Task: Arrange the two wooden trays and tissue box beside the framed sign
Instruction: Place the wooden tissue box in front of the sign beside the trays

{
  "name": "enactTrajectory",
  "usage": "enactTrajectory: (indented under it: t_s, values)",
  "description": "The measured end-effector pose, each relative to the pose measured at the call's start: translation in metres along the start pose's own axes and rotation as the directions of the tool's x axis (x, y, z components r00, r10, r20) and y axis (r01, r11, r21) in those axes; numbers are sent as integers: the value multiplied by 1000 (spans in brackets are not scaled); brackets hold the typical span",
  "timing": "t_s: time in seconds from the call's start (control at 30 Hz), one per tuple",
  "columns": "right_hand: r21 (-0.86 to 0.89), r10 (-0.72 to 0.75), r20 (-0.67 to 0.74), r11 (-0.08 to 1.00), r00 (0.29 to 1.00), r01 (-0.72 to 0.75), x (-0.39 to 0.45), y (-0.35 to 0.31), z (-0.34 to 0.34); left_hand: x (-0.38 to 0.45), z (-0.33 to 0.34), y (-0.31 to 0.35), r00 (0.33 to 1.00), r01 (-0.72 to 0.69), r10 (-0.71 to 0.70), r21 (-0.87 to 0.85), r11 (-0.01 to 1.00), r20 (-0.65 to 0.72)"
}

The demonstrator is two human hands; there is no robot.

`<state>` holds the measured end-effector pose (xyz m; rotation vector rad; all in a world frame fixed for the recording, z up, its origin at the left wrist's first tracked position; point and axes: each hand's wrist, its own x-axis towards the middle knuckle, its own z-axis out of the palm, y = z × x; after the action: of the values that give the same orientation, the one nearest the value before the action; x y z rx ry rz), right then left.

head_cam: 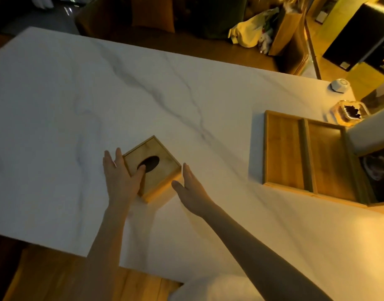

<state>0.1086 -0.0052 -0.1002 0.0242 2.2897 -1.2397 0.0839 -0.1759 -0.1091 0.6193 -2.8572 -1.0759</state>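
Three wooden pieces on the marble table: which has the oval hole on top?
The square wooden tissue box between the hands, mid-table. The two flat, open wooden trays side by side at right have none.

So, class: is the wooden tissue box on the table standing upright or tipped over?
Upright. The tissue box sits flat on the marble table, its oval slot facing up. Whether tissues are inside cannot be told; the slot looks dark.

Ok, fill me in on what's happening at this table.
A person is working on a wooden tissue box on the marble table. The left hand lies flat on the box's left side; the right hand is open beside its right edge, contact unclear. Two wooden trays sit side by side at the right.
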Motion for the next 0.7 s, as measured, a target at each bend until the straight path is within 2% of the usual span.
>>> enactTrajectory:
  t_s: [0.1, 0.23, 0.4, 0.57, 0.7]
  values:
    - [138, 81, 30, 987, 996, -85, 6, -6, 10, 0, -2, 0, 984, 176, -160, -304, 936, 77]
    - [176, 94, -14, 980, 995, -90, 5, -11, 12, -8, -1, -2, 989, 144, -147, -478, 867, 32]
    - [208, 44, -151, 978, 988, -12, -2, -19, 1, -4, -5, 0, 995, 101, -101, -458, 883, 25]
    - [88, -46, -318, 993, 947, 78, -10, -12, -24, -9, -3, 14, 998, 56, -38, -472, 880, 47]
    - [32, -79, -412, 994, 908, 101, -24, 0, -50, -20, 2, 43, 997, -51, 73, -451, 891, 31]
